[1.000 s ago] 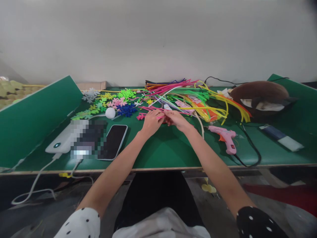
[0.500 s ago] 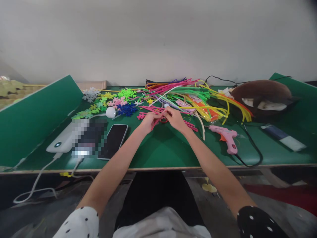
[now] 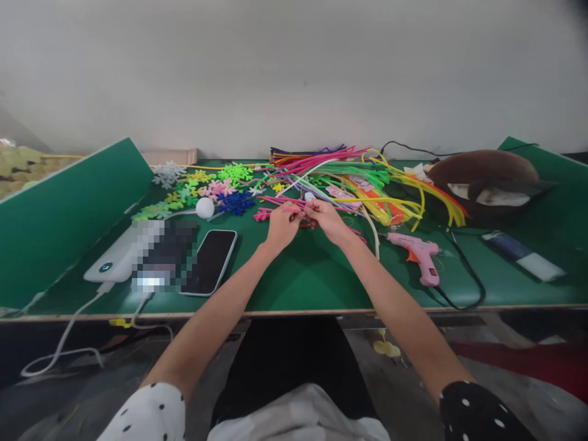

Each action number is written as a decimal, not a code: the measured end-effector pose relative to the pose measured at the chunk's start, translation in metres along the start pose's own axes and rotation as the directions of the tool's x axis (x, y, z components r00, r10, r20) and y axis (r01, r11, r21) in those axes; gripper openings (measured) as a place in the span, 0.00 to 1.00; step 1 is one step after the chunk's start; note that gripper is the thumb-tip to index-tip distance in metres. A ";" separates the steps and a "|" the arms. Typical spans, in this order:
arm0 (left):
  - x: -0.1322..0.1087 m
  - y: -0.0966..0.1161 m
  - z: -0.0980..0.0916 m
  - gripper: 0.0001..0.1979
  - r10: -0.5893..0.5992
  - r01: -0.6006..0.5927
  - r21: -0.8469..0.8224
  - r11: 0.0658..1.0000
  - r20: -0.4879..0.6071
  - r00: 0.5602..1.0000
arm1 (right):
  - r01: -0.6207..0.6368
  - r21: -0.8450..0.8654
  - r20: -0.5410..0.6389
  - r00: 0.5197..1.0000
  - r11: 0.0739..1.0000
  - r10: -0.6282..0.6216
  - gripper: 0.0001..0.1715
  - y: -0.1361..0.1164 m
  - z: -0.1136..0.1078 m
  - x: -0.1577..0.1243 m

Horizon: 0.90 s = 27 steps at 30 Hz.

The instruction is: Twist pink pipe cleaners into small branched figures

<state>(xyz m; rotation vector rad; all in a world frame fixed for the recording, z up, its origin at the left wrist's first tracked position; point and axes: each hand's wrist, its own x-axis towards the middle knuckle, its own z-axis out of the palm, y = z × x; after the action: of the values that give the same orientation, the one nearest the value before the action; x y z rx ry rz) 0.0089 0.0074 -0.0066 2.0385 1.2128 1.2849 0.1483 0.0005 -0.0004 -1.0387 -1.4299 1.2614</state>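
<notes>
Both hands meet over the middle of the green table. My left hand point(image 3: 281, 228) is closed on a short pink pipe cleaner point(image 3: 291, 209). With its fingertips pinched, my right hand point(image 3: 327, 220) grips the same pink piece from the other side; the fingers hide most of it. Just behind the hands lie loose pink pipe cleaners point(image 3: 275, 200). A pink branched shape point(image 3: 262, 214) made of pipe cleaner rests left of them. Part of a red loop point(image 3: 304, 226) shows below the fingertips, mostly covered.
Pipe cleaners in many colours point(image 3: 362, 173) are heaped at the back. Finished-looking snowflakes point(image 3: 236, 202) lie at back left. A phone point(image 3: 210, 262), a white power bank point(image 3: 122, 254) and a white ball point(image 3: 204, 208) are left. A pink glue gun point(image 3: 420, 251) with cord lies right.
My left hand has turned, its back now more upward, and the pink pipe cleaner no longer points down beneath it. The right hand has shifted slightly; both remain together.
</notes>
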 end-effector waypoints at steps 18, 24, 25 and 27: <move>0.002 0.013 0.001 0.08 -0.534 0.729 -0.658 0.186 0.556 0.638 | 0.182 0.107 -0.214 0.964 0.977 -0.156 0.12 0.007 -0.006 0.009; -0.003 0.003 0.006 0.11 -0.504 0.475 -0.471 0.743 0.072 0.861 | 0.146 0.048 -0.299 0.946 0.988 -0.125 0.14 0.003 -0.012 0.011; -0.004 0.002 0.006 0.11 -0.447 0.404 -0.387 0.829 -0.022 0.894 | 0.148 0.033 -0.306 0.943 0.988 -0.130 0.14 0.002 -0.012 0.011; -0.006 0.003 0.004 0.09 -0.298 0.262 -0.229 0.937 -0.136 0.945 | 0.156 0.007 -0.302 0.942 0.988 -0.146 0.13 -0.001 -0.013 0.009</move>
<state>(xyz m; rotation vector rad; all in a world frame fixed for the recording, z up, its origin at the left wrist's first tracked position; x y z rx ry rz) 0.0130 0.0015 -0.0092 1.5700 1.3274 1.3975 0.1589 0.0120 0.0016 -1.0304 -1.2256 0.9647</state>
